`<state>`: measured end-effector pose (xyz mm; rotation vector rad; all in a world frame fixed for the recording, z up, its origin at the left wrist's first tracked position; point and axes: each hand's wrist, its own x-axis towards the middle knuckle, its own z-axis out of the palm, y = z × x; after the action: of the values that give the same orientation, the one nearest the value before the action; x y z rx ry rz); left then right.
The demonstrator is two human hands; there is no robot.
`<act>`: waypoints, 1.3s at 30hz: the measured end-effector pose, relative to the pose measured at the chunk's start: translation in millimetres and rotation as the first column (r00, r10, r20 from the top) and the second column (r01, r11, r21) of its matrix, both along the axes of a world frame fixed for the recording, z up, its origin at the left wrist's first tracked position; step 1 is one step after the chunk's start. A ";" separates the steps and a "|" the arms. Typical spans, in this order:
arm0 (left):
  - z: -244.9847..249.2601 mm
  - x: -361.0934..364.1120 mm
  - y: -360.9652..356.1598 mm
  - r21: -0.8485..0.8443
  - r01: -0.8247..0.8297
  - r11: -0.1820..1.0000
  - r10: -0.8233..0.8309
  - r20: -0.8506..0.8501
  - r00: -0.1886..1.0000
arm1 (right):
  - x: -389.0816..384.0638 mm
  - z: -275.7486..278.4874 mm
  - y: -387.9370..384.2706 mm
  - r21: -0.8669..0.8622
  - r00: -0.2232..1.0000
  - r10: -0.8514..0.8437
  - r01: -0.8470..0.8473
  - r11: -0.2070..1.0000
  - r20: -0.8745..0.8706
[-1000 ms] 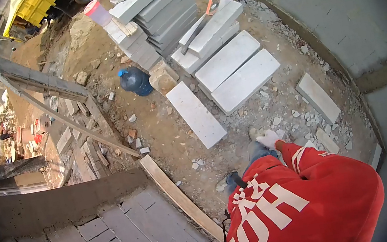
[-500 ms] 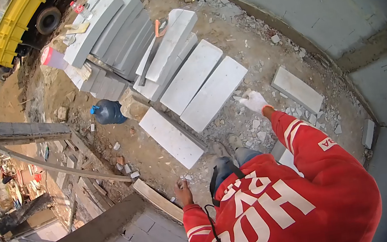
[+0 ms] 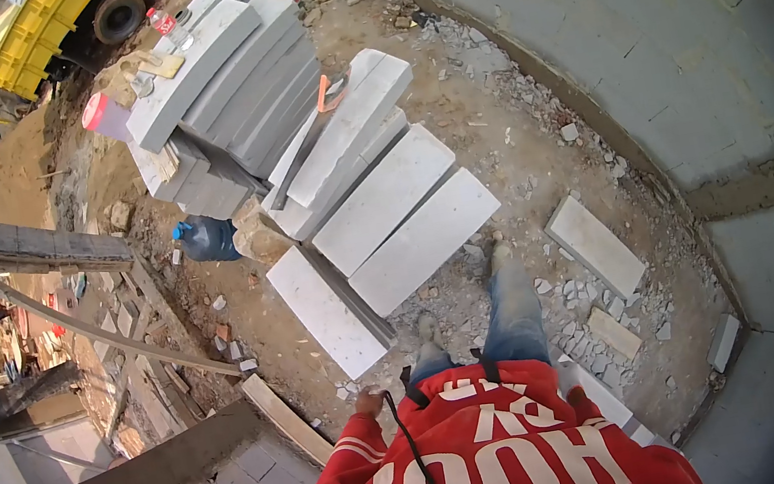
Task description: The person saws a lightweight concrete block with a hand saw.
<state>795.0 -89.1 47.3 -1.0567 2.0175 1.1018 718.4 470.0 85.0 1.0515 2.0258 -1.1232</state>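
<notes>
My left hand [image 3: 370, 403], bare, hangs beside the red sweatshirt near the near end of a white block [image 3: 327, 312]; its fingers look loose and hold nothing. The right sleeve [image 3: 583, 405] is drawn in at my side, over a pale block [image 3: 599, 395], and the hand at its end cannot be made out. Ahead of my feet, two long white blocks [image 3: 385, 200] [image 3: 424, 241] lie side by side. An orange-handled saw [image 3: 309, 148] rests on the stacked blocks [image 3: 353, 121] beyond them.
A large block stack [image 3: 234, 74] carries a bottle [image 3: 167, 23]. A blue water jug [image 3: 206, 239] stands at its left. One block [image 3: 596, 246] lies among rubble at right, before a grey wall [image 3: 617, 33]. A plank [image 3: 286, 420] lies left of me; a yellow truck [image 3: 36, 39] is farther off.
My gloved right hand, which was stretched forward near the blocks, has drawn back to my side. My right leg has stepped forward, and the view has shifted.
</notes>
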 end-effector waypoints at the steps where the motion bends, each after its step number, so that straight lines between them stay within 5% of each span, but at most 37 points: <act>1: 28.7 -33.7 9.6 -0.121 0.107 0.987 -0.102 0.045 0.994 | 31.9 -4.5 16.3 0.006 1.000 0.012 -0.012 1.000 0.013; 2: -1.0 -44.0 9.6 -0.273 0.046 0.961 -0.064 -0.056 0.996 | 51.7 -7.2 26.2 0.018 0.993 0.014 -0.017 1.000 0.117; 4: 35.9 -121.6 25.9 -0.171 -0.044 0.984 0.033 -0.062 0.997 | 49.0 7.7 35.1 -0.020 0.981 0.002 0.002 1.000 0.195; 6: 6.4 -180.5 34.7 -0.188 -0.115 0.975 0.102 -0.079 0.992 | 11.0 11.3 51.3 -0.080 0.975 0.024 -0.006 0.997 0.222; 7: -8.3 -210.7 46.6 -0.296 -0.102 0.950 0.061 -0.145 0.988 | -12.3 10.1 63.8 -0.101 0.973 0.047 -0.025 0.995 0.226; 9: 45.9 -310.9 93.4 -0.121 -0.208 0.971 0.198 -0.086 0.976 | -71.3 4.1 101.0 -0.157 0.968 0.111 -0.076 0.985 0.224; 13: 8.5 -438.4 190.8 -0.171 -0.291 0.941 0.251 -0.220 0.942 | -240.6 29.3 217.3 -0.173 0.982 0.020 0.014 0.985 0.189; 15: 13.7 -510.6 260.9 -0.076 -0.133 0.988 0.107 -0.273 0.956 | -359.3 53.4 274.4 -0.167 0.993 -0.119 0.122 0.978 0.023; 17: 54.9 -578.7 327.6 0.030 0.069 0.997 -0.051 -0.402 0.914 | -493.9 95.5 312.1 0.046 0.983 -0.099 0.108 0.993 -0.156; 19: 92.1 -626.8 384.1 0.093 0.161 0.983 -0.093 -0.505 0.858 | -622.8 129.3 339.8 0.123 0.946 0.069 -0.031 0.992 -0.316; 20: 102.8 -640.3 403.3 0.035 0.230 0.972 -0.168 -0.579 0.798 | -676.7 88.1 393.6 0.402 0.784 0.378 -0.181 0.898 -0.492; 24: 136.8 -677.9 431.8 0.120 0.155 0.981 -0.051 -0.608 0.793 | -870.1 179.5 266.2 0.289 0.766 0.449 -0.349 0.891 -0.460; 26: 115.0 -681.5 423.1 0.087 0.094 0.992 -0.024 -0.594 0.804 | -933.8 180.3 190.3 0.290 0.597 0.616 -0.554 0.780 -0.514; 28: 119.4 -687.6 398.5 0.109 -0.197 0.974 0.225 -0.480 0.848 | -964.3 186.4 87.7 0.172 0.520 0.670 -0.708 0.685 -0.529; 31: 98.1 -695.5 351.6 0.092 -0.618 0.781 0.585 -0.456 0.671 | -962.1 183.3 -56.6 0.270 0.194 0.809 -0.878 0.396 -0.555; 32: 90.7 -698.8 329.9 0.157 -0.744 0.649 0.733 -0.391 0.557 | -949.8 191.8 -99.9 0.371 0.021 0.849 -0.893 0.253 -0.529; 34: 49.6 -700.7 293.8 0.254 -0.902 0.350 0.914 -0.304 0.269 | -940.9 173.6 -162.7 0.329 -0.130 0.804 -0.941 0.085 -0.581; 37: 24.1 -720.1 225.6 0.324 -0.939 -0.119 0.960 -0.204 -0.192 | -929.3 155.1 -235.8 0.138 -0.035 0.878 -0.990 0.036 -0.477; 39: 4.4 -740.9 208.7 0.224 -0.918 -0.326 0.911 -0.183 -0.368 | -928.4 147.9 -258.0 0.165 -0.119 0.866 -0.985 -0.043 -0.486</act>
<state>54.1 119.5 51.7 -3.0493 0.5887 2.0455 -210.0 212.0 232.9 -1.0802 2.0342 -0.6565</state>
